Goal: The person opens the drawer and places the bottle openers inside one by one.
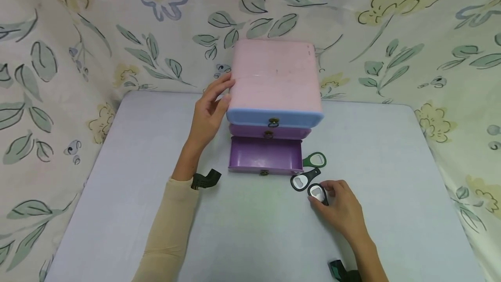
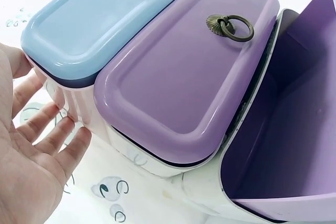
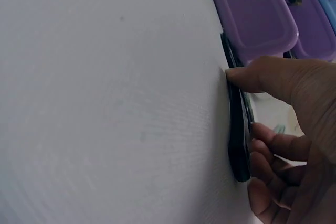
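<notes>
Right hand [image 1: 345, 212] pinches black bottle opener [image 1: 317, 193], well in from bench's [image 1: 403, 177] right edge; second black opener [image 1: 300, 181] and green opener [image 1: 316, 159] near. Left hand [image 1: 209, 114], fingers extended, beside drawer cabinet [image 1: 275, 77] at far edge.

My head view receives even, diffuse light; soft glare marks the open drawer [image 1: 266, 153]. My left-wrist view is bright, highlights edging the closed purple drawer [image 2: 178, 72]. My right-wrist view is dim, shadow falling toward 7 o'clock from the black bottle opener [image 3: 238, 145].
</notes>
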### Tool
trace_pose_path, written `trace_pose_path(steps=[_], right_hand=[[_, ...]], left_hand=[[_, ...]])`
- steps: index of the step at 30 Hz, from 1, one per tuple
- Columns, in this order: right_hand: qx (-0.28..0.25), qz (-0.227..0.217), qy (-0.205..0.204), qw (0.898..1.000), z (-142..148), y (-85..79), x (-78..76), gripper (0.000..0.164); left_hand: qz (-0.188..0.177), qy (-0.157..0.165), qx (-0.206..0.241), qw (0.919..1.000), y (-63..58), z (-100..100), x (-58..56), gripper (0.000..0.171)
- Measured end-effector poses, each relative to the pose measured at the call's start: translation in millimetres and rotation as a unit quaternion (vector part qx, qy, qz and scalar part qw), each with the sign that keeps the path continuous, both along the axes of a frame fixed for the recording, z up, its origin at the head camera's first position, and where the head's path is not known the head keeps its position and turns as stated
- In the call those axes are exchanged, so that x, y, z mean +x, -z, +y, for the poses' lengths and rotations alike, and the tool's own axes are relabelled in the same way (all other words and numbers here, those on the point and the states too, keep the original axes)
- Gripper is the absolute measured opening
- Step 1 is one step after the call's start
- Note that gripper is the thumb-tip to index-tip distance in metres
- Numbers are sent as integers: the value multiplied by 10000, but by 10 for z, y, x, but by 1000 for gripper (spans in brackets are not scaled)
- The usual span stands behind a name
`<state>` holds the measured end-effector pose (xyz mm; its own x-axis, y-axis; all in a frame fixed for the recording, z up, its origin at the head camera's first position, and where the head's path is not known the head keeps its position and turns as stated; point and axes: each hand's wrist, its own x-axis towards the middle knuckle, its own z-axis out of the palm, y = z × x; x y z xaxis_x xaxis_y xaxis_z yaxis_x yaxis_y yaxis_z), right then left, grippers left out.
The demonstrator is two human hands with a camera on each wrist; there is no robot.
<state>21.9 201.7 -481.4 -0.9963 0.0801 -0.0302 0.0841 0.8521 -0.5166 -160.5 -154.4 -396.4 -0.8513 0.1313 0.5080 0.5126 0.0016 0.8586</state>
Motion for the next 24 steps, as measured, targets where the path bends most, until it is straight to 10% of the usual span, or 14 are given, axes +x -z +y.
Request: trace_pose_path(steps=[24], right_hand=[[661, 641, -735, 9930, -54, -128, -8, 47]], left_hand=[[14, -43, -64, 10000, 26, -12, -16, 40]])
